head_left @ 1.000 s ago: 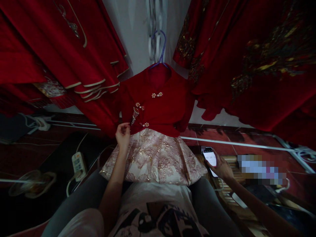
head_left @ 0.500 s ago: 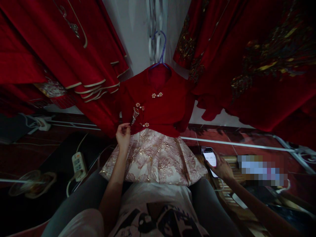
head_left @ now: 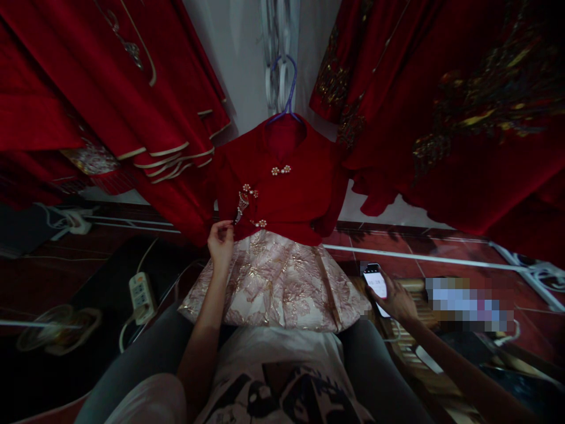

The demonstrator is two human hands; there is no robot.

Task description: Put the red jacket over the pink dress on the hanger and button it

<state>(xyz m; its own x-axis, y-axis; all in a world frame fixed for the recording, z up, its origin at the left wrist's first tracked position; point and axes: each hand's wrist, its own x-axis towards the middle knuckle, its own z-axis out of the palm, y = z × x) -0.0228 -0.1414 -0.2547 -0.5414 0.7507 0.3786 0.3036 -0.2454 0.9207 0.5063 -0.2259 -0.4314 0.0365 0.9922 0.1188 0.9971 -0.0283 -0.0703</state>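
Observation:
A small dress hangs in front of me on a purple hanger. Its red top has pearl buttons and a beaded ornament, and its skirt is cream with a pink and gold pattern. My left hand is raised to the waist seam at the dress's left side, fingers pinched on the fabric edge just below the ornament. My right hand is lower to the right, wrapped round a phone with a lit screen, thumb resting on it.
Large red embroidered garments hang at left, and more red garments at right. A white power strip with cables lies on the dark floor at left, near a small fan. My knees in grey trousers frame the bottom.

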